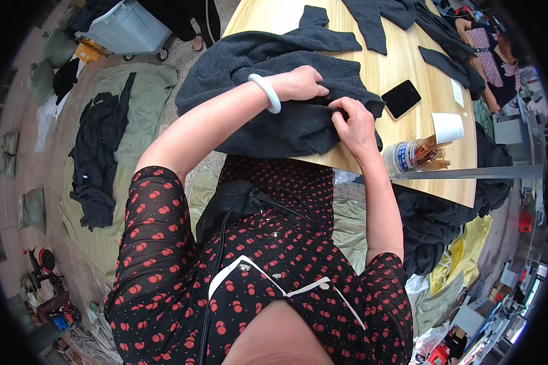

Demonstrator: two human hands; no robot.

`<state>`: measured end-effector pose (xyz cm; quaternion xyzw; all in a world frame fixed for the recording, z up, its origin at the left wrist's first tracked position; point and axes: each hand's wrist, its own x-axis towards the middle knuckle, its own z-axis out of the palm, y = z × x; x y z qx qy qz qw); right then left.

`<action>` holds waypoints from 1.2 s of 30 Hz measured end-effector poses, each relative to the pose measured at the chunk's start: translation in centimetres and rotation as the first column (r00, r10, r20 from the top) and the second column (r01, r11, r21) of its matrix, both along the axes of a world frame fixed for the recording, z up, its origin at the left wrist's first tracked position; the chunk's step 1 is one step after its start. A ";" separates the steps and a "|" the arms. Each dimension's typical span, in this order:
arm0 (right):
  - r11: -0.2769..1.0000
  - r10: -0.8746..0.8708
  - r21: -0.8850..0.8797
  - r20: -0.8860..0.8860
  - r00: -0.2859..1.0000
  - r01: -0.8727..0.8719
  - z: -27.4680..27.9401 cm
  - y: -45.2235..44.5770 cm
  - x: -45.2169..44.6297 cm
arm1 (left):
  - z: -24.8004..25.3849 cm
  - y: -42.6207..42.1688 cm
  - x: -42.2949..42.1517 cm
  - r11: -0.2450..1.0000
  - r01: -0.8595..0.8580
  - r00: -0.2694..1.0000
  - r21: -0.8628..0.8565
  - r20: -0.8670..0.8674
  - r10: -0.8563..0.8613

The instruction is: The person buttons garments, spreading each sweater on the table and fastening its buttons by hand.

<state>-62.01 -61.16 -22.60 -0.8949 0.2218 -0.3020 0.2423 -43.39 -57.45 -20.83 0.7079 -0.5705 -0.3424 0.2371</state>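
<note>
A dark grey knit sweater (268, 131) lies bunched over the near left edge of the wooden table (402, 140), and part of it hangs off the side. My left hand (301, 83), with a pale bangle at the wrist, rests on the sweater with its fingers curled down into the knit. Close by on the right, my right hand (356, 125) pinches a fold of the same sweater between thumb and fingers. Some of the fingertips on both hands are hidden by the cloth.
Right of my hands are a black phone (401, 100), a jar of tools (402, 157) and a white cup (447, 128). More dark garments (371, 21) lie at the far side, beside another person (490, 58). A grey bar (469, 173) crosses the right corner. A wheeled bin (131, 30) stands at left.
</note>
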 end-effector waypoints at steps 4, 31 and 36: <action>0.997 -0.021 -0.072 0.040 0.999 0.024 -0.1 -0.4 0.7 | 0.3 0.5 0.1 0.994 -0.104 0.963 0.022 -0.250 0.106; 0.963 -0.134 -0.251 -0.118 0.984 0.101 0.2 -0.7 1.4 | -0.3 -0.2 -0.3 0.993 0.016 0.999 -0.119 0.053 -0.010; 0.974 -0.100 -0.213 -0.126 0.987 0.072 -0.3 -1.4 1.1 | 1.7 0.9 -0.6 0.972 0.199 0.967 -0.123 0.188 -0.174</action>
